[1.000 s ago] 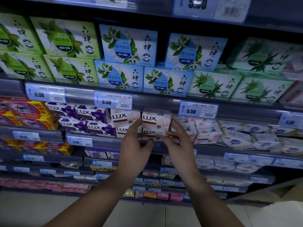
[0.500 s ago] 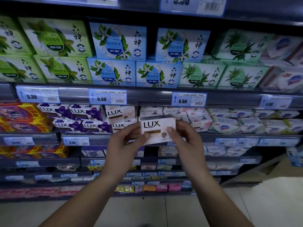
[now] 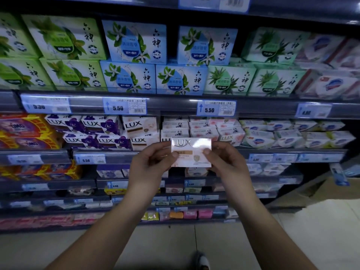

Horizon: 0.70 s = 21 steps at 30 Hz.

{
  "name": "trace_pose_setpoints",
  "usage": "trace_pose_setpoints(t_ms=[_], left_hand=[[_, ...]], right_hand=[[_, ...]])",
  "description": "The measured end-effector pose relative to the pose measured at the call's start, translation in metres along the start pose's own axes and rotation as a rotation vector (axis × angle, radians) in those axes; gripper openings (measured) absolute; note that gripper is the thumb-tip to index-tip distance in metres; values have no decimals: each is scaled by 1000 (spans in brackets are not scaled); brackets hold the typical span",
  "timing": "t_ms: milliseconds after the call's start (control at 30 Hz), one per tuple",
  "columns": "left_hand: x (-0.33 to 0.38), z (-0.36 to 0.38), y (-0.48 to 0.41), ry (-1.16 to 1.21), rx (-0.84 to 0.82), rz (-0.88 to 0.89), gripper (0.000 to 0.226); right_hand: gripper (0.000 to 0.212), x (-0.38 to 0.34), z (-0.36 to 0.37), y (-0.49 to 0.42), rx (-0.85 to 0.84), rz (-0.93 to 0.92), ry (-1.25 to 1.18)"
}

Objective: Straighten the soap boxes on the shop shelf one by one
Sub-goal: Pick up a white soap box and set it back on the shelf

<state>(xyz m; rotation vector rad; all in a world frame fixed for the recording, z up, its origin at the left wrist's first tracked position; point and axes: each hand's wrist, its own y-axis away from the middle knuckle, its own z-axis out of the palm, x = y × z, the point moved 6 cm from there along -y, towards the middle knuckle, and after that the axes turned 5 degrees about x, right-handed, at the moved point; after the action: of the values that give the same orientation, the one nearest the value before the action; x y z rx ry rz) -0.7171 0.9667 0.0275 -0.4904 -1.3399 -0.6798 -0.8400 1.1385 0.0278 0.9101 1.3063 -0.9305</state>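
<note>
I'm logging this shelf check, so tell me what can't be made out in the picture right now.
All in the head view:
1. The top price label: cut off by the upper edge, digits halved.
2. The white LUX box: glare blanks its right half, and the small print is too small.
3. Stock straight behind that box: hidden by it, the left hand and the right hand.
4. The far-right price label: blurred, unreadable.
5. The shoe: cut off by the bottom edge.
</note>
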Motion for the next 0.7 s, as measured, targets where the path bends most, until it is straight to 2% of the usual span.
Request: trace_pose_setpoints(t_ms=[233,700], left_hand=[[-11,38,-4,-8,70,46,39],[-36,87,1,57,212,96,24]], right_hand=[[33,-4,-30,-31,-86,-94,87],[30,-11,-74,-63,-269,-187,79]])
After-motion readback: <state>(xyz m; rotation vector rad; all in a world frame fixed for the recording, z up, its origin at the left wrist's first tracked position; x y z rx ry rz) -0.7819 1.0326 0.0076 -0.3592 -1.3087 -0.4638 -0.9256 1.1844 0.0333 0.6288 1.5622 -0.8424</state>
